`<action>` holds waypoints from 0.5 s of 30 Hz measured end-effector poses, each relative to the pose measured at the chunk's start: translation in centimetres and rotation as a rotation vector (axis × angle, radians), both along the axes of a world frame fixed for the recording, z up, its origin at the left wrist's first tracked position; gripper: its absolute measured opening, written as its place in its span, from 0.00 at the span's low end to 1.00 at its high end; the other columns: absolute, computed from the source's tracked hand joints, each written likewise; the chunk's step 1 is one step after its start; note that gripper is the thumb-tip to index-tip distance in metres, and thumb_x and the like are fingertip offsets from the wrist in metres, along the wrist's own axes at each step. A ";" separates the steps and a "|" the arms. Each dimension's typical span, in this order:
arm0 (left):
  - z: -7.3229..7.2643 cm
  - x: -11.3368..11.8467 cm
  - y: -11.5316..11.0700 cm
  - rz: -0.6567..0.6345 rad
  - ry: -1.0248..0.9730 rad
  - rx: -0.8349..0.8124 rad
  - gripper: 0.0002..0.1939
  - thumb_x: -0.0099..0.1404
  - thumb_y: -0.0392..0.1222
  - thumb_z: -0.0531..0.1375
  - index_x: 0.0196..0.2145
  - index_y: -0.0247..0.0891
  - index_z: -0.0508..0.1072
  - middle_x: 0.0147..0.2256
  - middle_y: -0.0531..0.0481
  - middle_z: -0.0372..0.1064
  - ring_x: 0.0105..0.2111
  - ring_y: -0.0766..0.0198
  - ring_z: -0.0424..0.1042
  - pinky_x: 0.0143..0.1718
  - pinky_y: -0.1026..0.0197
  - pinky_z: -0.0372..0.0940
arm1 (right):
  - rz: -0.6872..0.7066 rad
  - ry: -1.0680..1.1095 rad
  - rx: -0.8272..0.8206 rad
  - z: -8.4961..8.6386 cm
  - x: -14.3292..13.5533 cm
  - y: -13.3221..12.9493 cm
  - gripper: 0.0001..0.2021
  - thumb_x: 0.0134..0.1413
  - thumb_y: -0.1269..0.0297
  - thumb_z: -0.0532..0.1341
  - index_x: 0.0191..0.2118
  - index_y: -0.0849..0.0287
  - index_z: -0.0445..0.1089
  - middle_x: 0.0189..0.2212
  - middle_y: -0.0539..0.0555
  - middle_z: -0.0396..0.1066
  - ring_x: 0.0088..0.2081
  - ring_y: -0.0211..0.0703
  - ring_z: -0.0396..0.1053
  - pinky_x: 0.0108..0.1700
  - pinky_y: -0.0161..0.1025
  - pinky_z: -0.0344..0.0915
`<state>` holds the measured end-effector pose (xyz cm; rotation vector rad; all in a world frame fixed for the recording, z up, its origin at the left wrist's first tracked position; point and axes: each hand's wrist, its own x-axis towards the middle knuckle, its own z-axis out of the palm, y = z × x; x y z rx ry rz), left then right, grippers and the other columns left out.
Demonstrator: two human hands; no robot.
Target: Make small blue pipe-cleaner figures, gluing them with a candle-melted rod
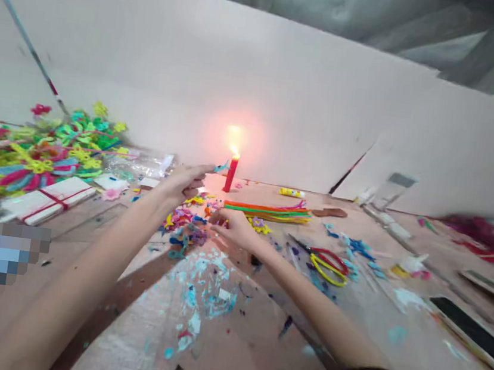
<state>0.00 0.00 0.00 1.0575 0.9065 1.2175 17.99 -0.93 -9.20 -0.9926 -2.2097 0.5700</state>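
A lit red candle (231,174) stands upright near the back wall. My left hand (188,182) is just left of it, its fingers pinching a small blue piece (221,167) close to the candle, below the flame. Lower and to the right, my right hand (235,228) reaches over a pile of small colourful pieces (187,229), fingers bent; whether it grips anything is too small to tell. Beyond that hand lies a bundle of orange, green and yellow strips (270,212).
Scissors with red and yellow handles (329,267) lie to the right, near blue pieces (360,248). A dark phone-like slab (473,327) is at the far right. Colourful fuzzy flowers (37,165) and a white tied box (53,202) fill the left. Blue paint marks the table (254,342).
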 end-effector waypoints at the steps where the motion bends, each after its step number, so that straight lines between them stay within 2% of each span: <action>1: -0.1 0.1 0.0 -0.006 0.003 0.002 0.10 0.64 0.34 0.63 0.25 0.34 0.69 0.15 0.64 0.46 0.12 0.78 0.42 0.11 0.72 0.36 | -0.018 0.010 0.003 0.3 0.5 0.2 0.03 0.52 0.74 0.64 0.33 0.62 0.75 0.32 0.54 0.77 0.34 0.39 0.72 0.39 0.35 0.64; 5: -0.3 0.3 0.1 -0.030 0.016 0.014 0.12 0.61 0.35 0.65 0.24 0.35 0.67 0.15 0.65 0.43 0.13 0.77 0.40 0.12 0.71 0.35 | -0.080 0.055 -0.010 1.1 2.5 0.9 0.05 0.55 0.71 0.61 0.34 0.62 0.75 0.33 0.55 0.78 0.34 0.39 0.72 0.38 0.36 0.65; 9: -0.6 0.4 -0.1 -0.042 0.035 0.029 0.15 0.60 0.35 0.66 0.22 0.37 0.64 0.16 0.65 0.42 0.13 0.77 0.40 0.13 0.71 0.34 | -0.109 0.103 -0.055 1.3 4.2 1.5 0.08 0.56 0.63 0.60 0.33 0.62 0.74 0.29 0.54 0.77 0.29 0.38 0.71 0.34 0.35 0.64; 15: -0.8 0.6 -0.2 -0.038 0.079 0.052 0.13 0.58 0.37 0.67 0.22 0.35 0.67 0.17 0.64 0.42 0.14 0.78 0.41 0.14 0.71 0.33 | -0.120 0.155 -0.096 1.9 5.8 1.0 0.13 0.54 0.55 0.61 0.33 0.62 0.74 0.30 0.54 0.76 0.30 0.39 0.71 0.34 0.36 0.65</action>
